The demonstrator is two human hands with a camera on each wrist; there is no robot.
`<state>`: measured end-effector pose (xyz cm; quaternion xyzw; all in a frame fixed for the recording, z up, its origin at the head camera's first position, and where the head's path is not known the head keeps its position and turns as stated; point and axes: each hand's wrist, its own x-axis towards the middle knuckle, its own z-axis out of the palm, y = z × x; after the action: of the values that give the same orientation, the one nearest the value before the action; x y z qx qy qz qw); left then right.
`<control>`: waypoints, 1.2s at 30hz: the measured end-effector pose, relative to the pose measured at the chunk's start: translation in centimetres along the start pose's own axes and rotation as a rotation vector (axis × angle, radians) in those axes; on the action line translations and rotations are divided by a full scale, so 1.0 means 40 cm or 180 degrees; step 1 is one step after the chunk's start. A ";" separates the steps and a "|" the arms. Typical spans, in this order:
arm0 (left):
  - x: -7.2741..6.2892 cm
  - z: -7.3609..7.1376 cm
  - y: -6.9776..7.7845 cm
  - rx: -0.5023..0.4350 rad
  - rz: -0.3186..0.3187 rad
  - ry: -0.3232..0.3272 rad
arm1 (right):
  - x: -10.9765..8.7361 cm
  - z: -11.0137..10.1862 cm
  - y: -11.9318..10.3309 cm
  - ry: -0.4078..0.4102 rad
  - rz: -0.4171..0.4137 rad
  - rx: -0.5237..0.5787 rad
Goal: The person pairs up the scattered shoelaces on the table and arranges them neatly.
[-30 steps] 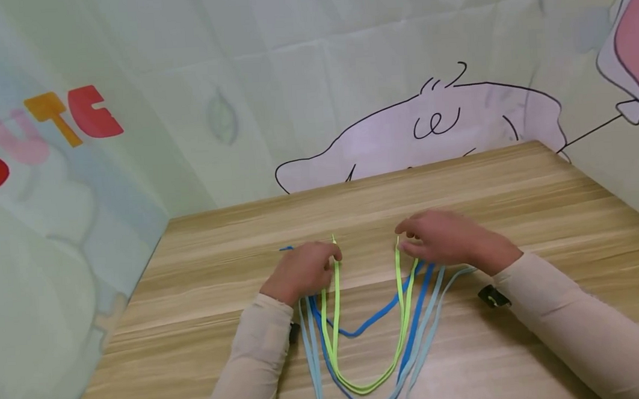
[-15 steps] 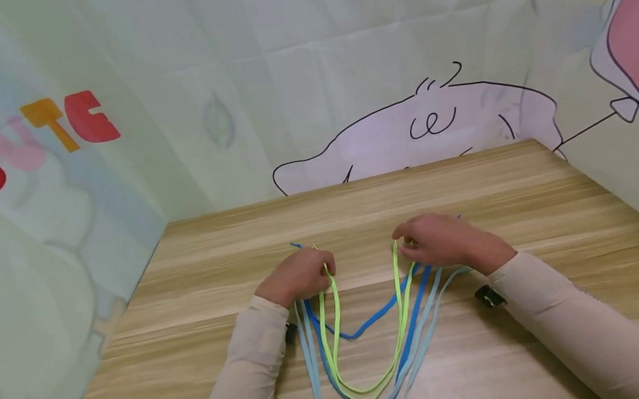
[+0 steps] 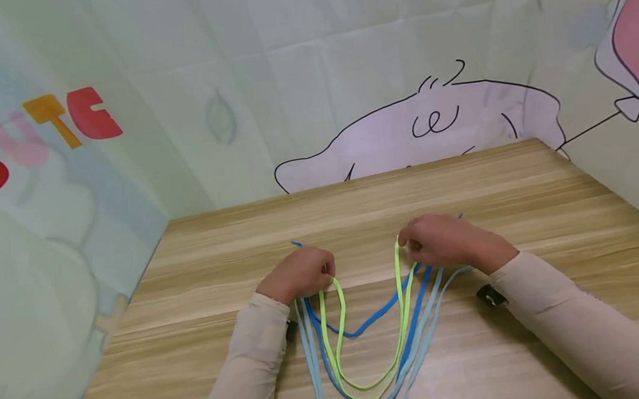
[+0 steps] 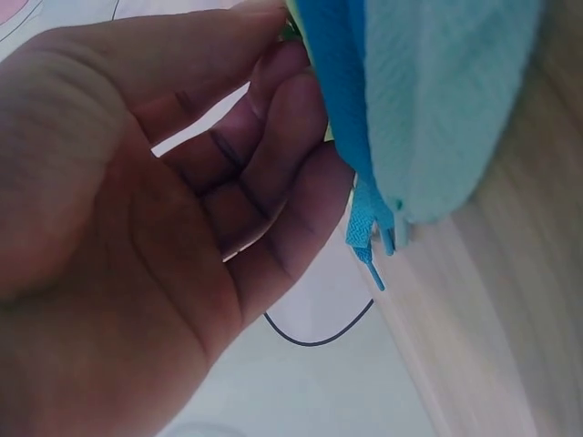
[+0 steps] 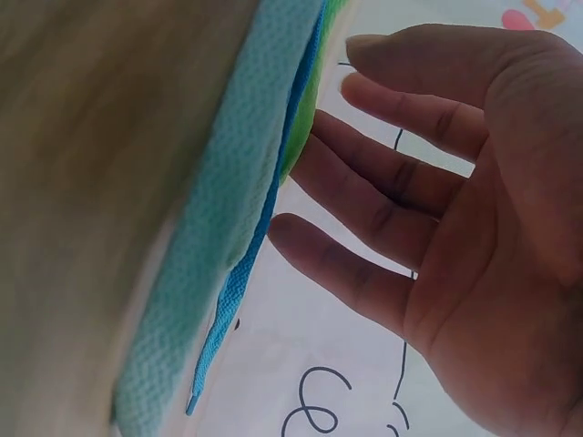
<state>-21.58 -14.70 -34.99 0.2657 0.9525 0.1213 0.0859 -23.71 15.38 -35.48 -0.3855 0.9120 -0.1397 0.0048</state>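
Observation:
Several flat shoelaces lie in U-shaped curves on the wooden table (image 3: 219,253). My left hand (image 3: 297,274) pinches a yellow-green shoelace (image 3: 342,313) near its end, between thumb and forefinger. Its other fingers rest beside a blue shoelace (image 4: 335,82) and a light blue shoelace (image 4: 437,118). My right hand (image 3: 442,239) hovers over the laces' other ends with loosely bent fingers. In the right wrist view its thumb and forefinger hold nothing, and its middle fingertips reach the green lace (image 5: 301,137), beside the light blue one (image 5: 232,164).
A fabric backdrop (image 3: 270,93) with cartoon drawings stands right behind the table and along its left side. A small dark wrist camera (image 3: 491,296) sits under the right sleeve. Blue lace tips (image 3: 297,243) stick out past the left hand.
The left hand has caught the upright end of the green lace and drawn it down, so that strand now bows. The right forefinger has drawn back slightly to the right from the lace end.

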 end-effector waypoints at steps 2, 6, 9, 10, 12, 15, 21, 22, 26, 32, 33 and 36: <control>-0.001 -0.001 0.001 -0.0017 -0.0013 -0.0009 | -0.001 0.000 0.001 0.0019 -0.0071 -0.0031; -0.002 -0.002 0.001 -0.0007 -0.0003 -0.0021 | -0.003 0.000 0.004 0.0001 -0.0116 -0.0058; 0.000 -0.002 -0.001 0.0032 0.0006 -0.0040 | -0.004 -0.002 0.004 -0.0065 -0.0081 -0.0044; 0.000 -0.002 -0.002 0.0044 0.0008 -0.0044 | -0.004 -0.002 0.003 -0.0092 -0.0073 -0.0034; 0.000 -0.002 -0.003 0.0060 0.0013 -0.0046 | -0.006 -0.003 0.003 -0.0177 -0.0029 0.0007; 0.000 -0.002 -0.004 0.0082 0.0054 -0.0030 | -0.007 -0.007 -0.001 -0.0328 0.0048 0.0065; -0.002 -0.003 -0.005 0.0124 0.0041 -0.0032 | -0.012 -0.015 -0.011 -0.0541 0.0114 0.0142; -0.002 -0.003 -0.004 0.0125 0.0019 -0.0038 | -0.013 -0.016 -0.012 -0.0563 0.0122 0.0155; -0.001 -0.003 -0.006 0.0144 -0.0033 -0.0084 | -0.014 -0.019 -0.016 -0.0640 0.0131 0.0187; -0.004 -0.006 -0.009 0.0047 -0.0165 -0.0125 | -0.013 -0.019 -0.014 -0.0750 0.0136 0.0130; -0.005 -0.007 -0.010 0.0036 -0.0192 -0.0123 | -0.013 -0.019 -0.013 -0.0765 0.0135 0.0137; -0.005 -0.008 -0.012 0.0020 -0.0252 -0.0106 | -0.014 -0.021 -0.010 -0.0784 0.0117 0.0162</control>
<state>-21.74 -15.27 -34.80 0.2300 0.9611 0.1105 0.1057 -23.15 15.73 -34.61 -0.3827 0.9076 -0.1142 0.1291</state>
